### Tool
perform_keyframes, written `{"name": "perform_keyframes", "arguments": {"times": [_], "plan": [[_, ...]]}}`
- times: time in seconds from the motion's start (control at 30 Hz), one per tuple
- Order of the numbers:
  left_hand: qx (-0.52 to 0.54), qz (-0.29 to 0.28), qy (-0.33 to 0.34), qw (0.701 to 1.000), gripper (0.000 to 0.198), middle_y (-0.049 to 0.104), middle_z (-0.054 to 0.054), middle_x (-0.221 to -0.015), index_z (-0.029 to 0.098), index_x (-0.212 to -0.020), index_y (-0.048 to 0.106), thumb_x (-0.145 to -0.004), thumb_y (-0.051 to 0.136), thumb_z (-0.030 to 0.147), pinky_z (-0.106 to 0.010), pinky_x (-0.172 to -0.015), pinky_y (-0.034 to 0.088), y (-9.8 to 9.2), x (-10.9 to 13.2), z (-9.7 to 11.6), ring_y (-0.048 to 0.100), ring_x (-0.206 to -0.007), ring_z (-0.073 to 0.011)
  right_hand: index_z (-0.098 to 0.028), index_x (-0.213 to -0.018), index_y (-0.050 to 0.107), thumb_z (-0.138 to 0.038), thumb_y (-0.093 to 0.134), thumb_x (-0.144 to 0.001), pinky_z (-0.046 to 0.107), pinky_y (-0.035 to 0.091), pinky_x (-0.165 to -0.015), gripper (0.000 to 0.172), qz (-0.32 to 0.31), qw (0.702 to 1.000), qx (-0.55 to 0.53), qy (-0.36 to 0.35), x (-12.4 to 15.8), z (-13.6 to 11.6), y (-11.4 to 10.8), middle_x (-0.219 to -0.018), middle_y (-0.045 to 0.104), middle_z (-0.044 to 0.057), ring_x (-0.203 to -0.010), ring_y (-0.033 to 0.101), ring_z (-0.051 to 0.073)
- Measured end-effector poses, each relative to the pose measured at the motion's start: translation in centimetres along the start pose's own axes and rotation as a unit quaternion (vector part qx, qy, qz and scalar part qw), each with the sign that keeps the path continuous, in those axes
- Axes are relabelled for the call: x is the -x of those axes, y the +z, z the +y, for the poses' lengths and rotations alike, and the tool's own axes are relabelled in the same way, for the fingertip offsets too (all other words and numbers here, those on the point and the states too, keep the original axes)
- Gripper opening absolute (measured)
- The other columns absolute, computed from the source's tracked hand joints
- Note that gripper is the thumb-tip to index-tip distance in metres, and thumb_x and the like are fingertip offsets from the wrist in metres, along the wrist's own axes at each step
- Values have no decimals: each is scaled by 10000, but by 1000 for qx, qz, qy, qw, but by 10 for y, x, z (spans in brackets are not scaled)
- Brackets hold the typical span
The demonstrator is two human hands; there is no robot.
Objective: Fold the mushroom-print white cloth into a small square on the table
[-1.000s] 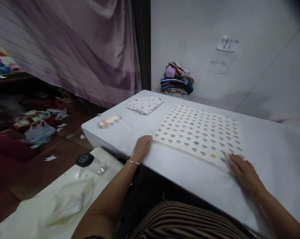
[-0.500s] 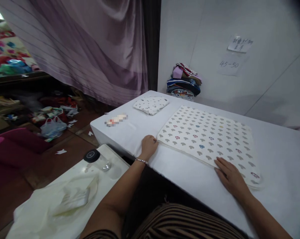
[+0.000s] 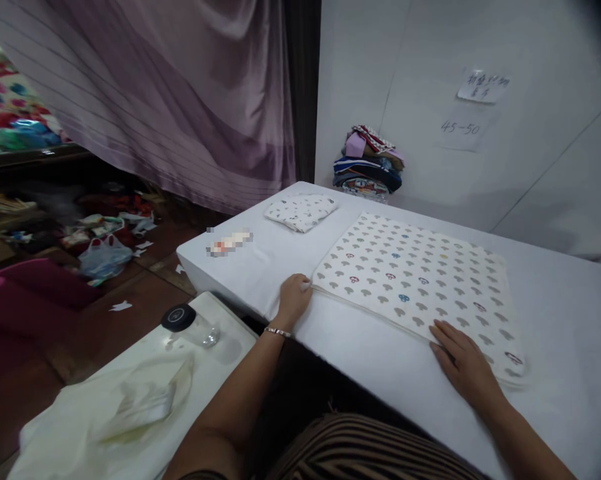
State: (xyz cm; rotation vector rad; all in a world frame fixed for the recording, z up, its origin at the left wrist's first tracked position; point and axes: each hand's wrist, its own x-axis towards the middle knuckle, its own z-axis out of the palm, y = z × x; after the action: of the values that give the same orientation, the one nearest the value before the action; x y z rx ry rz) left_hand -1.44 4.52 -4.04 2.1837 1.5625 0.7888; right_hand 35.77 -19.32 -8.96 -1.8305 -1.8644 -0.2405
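A white cloth printed with rows of grey mushroom-like shapes and a few red and blue ones lies folded flat in a rectangle on the white-covered table. My left hand is closed at its near left corner, fingers curled around the edge there. Resting near the front edge toward the right, my right hand lies flat on the cloth with its fingers stretched out. Another white printed cloth, folded into a smaller bundle, sits at the table's far left, apart from both hands.
A pile of folded clothes stands behind the table by the wall. At the lower left, a white side table holds a clear jar with a black lid and a plastic packet. A purple curtain hangs at the back left.
My left hand has shifted slightly left and down at the cloth's corner, its fingers more curled. My right hand stays almost in place; the cloth lies nearly as before.
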Motion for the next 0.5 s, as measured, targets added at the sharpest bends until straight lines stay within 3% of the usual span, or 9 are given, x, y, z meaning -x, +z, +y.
{"name": "perform_keyframes", "arguments": {"times": [0.13,0.27,0.37,0.5], "plan": [[7,4,72,997,480,641,-67,-1347,238,-1231,670,-788,580,75,-439,-1123,459,1,3,-5,580,-1263,-239,-669,-1526,124,-481,394,-990,672,537,-997,630,-9,1000,6,11,-1,-1,1,-1403,607,-79,-1282,586,379],[-42,-50,153,986,407,618,-55,-1400,260,-1130,731,-812,583,54,-460,-1142,440,-2,-1,-8,538,-1329,-255,-641,-1541,138,-474,384,-1005,669,535,-996,613,-5,1000,15,6,-1,-1,2,-1396,615,-50,-1269,601,369],[-62,-91,177,978,329,683,-61,-1302,265,-1100,745,-879,561,105,-470,-1089,475,-4,-7,-12,601,-1248,-251,-548,-1535,325,-447,407,-1009,622,538,-1017,541,-6,1000,19,7,-2,-2,1,-1392,631,-4,-1277,603,347],[-76,-101,187,974,311,691,-59,-1294,274,-1124,734,-903,552,154,-471,-1058,486,-6,-14,-18,620,-1213,-258,-330,-1365,624,-441,416,-1012,567,516,-1061,424,-28,999,29,29,-6,-6,-3,-1395,644,69,-1290,600,321]]}}
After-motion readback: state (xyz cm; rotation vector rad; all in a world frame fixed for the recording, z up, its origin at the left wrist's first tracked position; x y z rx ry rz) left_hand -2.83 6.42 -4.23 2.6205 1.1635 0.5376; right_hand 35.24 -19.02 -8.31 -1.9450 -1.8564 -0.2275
